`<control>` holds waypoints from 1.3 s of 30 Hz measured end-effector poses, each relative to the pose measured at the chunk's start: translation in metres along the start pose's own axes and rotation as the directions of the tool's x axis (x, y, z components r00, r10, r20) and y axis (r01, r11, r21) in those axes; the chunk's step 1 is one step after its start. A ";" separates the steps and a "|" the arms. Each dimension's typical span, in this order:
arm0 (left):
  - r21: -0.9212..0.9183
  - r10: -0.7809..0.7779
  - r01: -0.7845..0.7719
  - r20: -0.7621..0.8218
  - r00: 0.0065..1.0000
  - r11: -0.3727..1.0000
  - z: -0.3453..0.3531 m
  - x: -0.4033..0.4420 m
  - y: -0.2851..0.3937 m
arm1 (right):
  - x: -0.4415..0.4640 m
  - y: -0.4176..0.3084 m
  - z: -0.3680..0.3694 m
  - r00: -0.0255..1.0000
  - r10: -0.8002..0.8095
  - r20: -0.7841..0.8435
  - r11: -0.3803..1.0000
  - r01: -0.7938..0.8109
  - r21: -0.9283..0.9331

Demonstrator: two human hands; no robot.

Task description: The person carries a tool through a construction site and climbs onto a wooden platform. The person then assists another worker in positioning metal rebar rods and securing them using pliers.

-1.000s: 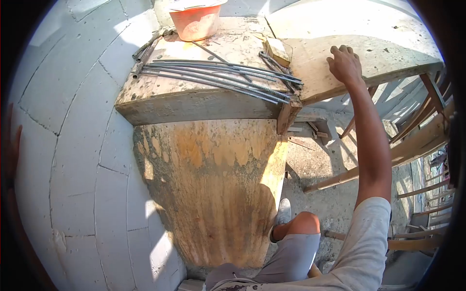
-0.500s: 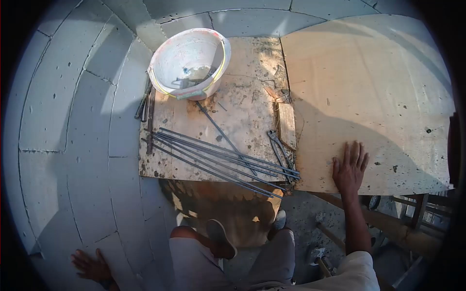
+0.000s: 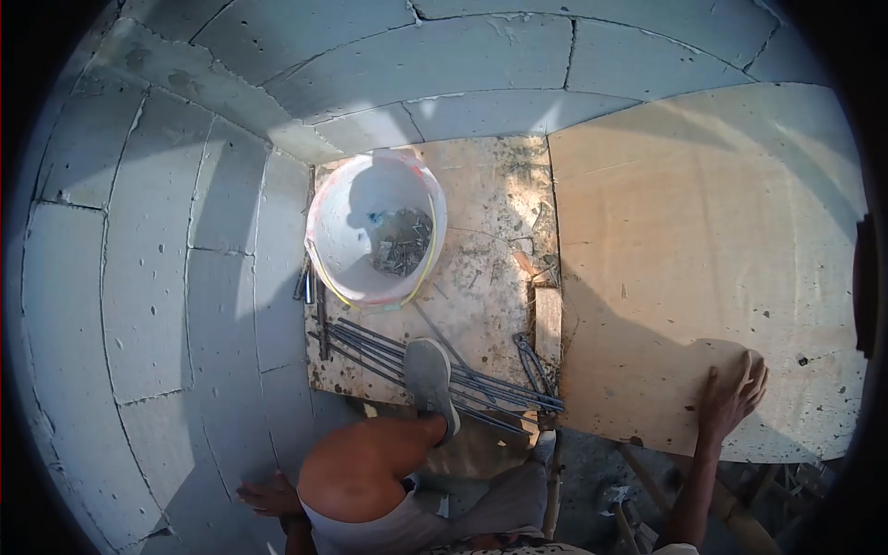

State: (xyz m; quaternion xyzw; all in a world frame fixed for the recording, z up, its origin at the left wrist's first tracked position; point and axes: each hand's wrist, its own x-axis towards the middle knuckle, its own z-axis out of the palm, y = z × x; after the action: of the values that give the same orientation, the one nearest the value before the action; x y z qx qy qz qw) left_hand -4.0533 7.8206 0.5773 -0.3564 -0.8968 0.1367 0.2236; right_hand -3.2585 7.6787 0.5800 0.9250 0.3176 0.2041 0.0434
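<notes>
Resting on the plywood (image 3: 703, 231) is the right hand (image 3: 731, 400).

You wear a rounded, low grey shoe (image 3: 427, 377); below that shoe, pale grey shorts (image 3: 504, 502) leave one knee (image 3: 350, 474) bare. Lower right of the shoe: your top (image 3: 509, 544), patchy dark and light; farther right, pale sleeve edge (image 3: 677, 549).

Left hand (image 3: 269, 497) beside 1 bent knee (image 3: 347, 474); right hand (image 3: 733, 400) outstretched, palm-down.
</notes>
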 end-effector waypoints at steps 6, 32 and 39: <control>-0.457 0.825 0.858 0.560 0.074 0.233 -0.124 0.001 0.396 | 0.015 -0.004 0.018 0.996 -0.086 -0.021 0.981 0.081 -0.175; -0.874 0.874 0.000 0.486 -0.032 0.486 -0.336 -0.025 0.550 | 0.019 0.013 0.007 0.943 0.184 0.277 0.979 -0.200 0.032; -0.865 0.857 -0.333 0.461 -0.231 0.376 -0.416 -0.097 0.634 | 0.047 -0.034 -0.035 0.757 0.460 0.463 0.846 -0.533 0.031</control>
State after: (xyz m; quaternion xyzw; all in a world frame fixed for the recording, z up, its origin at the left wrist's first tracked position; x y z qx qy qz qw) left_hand -3.4170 8.2378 0.6508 -0.6351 -0.4996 0.2078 -0.5513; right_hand -3.2584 7.7326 0.6217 0.9977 0.0573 -0.0316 -0.0170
